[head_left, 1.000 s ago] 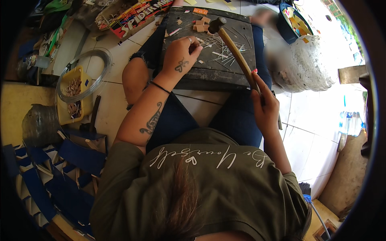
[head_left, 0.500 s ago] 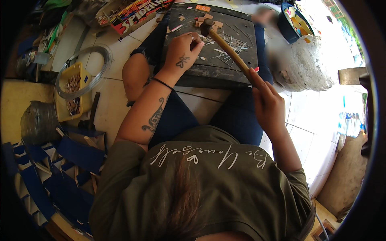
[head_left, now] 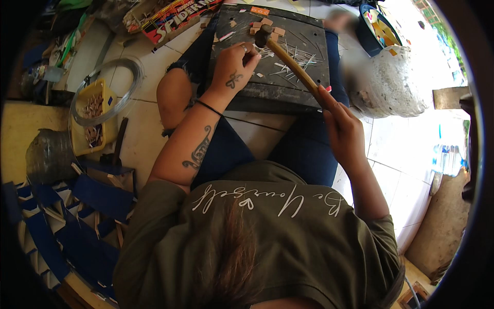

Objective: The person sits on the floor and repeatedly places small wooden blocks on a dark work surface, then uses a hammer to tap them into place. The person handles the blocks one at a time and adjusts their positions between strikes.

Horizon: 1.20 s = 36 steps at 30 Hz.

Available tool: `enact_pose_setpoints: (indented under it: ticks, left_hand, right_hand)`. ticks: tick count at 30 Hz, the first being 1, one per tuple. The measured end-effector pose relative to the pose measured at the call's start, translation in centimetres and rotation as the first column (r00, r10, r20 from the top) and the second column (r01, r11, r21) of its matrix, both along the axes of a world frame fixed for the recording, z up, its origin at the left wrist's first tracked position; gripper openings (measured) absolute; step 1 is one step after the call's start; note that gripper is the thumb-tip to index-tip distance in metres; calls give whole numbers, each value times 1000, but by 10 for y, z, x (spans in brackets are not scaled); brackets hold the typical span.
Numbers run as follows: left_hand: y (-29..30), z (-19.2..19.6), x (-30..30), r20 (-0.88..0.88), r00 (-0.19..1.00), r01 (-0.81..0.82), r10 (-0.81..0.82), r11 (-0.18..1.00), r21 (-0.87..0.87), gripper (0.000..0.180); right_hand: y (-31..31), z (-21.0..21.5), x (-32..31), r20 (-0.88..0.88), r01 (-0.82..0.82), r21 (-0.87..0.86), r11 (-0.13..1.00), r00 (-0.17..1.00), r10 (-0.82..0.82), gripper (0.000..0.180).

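Observation:
My right hand (head_left: 342,123) is wrapped round the wooden handle of a hammer (head_left: 293,64). The hammer's head hovers over the dark low table (head_left: 239,87), just beyond the fingertips of my left hand (head_left: 236,63). Those left fingers are curled into a pinch over the table; what they hold is hidden. To the right of the pinch lie several thin metal rods (head_left: 303,55), scattered crosswise. Small brown wooden blocks (head_left: 266,21) sit behind the hammer's head. An orange piece with holes (head_left: 260,10) lies at the table's far edge.
A yellow basket (head_left: 110,123) of small wooden pieces stands on the left with a coil of wire (head_left: 136,77) over it. Blue and wood pieces (head_left: 87,226) are piled at lower left. A white wrapped bundle (head_left: 391,85) and a dark tub (head_left: 368,33) stand on the right.
Both hands and the hammer stay almost in the same place, with only a very slight shift of my right hand and the handle.

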<state>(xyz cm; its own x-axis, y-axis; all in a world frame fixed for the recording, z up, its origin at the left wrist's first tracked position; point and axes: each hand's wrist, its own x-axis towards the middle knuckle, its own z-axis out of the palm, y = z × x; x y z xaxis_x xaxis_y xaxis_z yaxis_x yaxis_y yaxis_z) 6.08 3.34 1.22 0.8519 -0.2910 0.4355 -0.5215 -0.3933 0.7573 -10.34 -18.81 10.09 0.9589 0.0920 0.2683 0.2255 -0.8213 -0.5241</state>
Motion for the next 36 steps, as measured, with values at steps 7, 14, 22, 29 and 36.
enact_pose_setpoints:
  ticks: [7,14,22,29,36]
  left_hand:
    - [0,0,-1,-15,1000,-13,13,1000,-23,14]
    - [0,-1,-1,20,1000,-11,11,1000,4,14]
    - [2,4,-3,-47,999,1,0,1000,12,9]
    - [74,-14,15,-188,981,-118,50,923,-367,7]
    - [375,-35,62,-127,612,-764,781,625,161,23]
  right_hand:
    - [-3,-2,2,63,-13,66,998,998,9,51]
    - [1,-4,1,-7,0,90,996,1000,1,49]
    - [-14,-14,32,203,38,127,991,977,-64,42]
    - [-39,-64,103,171,371,-212,904,925,-339,32]
    - [-46,-74,113,390,374,-348,859,891,-230,42]
